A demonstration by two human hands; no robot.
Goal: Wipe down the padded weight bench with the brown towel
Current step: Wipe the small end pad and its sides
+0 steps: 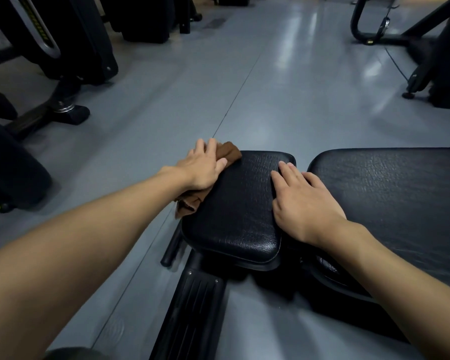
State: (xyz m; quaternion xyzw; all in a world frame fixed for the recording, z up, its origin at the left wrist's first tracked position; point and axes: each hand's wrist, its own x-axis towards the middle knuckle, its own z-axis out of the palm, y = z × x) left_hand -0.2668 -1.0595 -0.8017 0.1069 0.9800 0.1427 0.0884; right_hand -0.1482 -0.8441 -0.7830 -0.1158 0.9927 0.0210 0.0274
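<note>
The black padded weight bench shows as two cushions: a small seat pad (234,203) in the middle and a long back pad (390,193) to the right. A brown towel (227,151) lies bunched over the seat pad's left edge, part of it hanging down at the near side. My left hand (200,167) presses flat on the towel at that edge. My right hand (304,201) rests flat on the right side of the seat pad, fingers straight, next to the gap between the pads.
The bench's black frame and foot rail (192,307) run toward me below the seat. Black gym machines stand at the left (63,48) and at the far right (431,48). Grey floor (270,87) stretches ahead.
</note>
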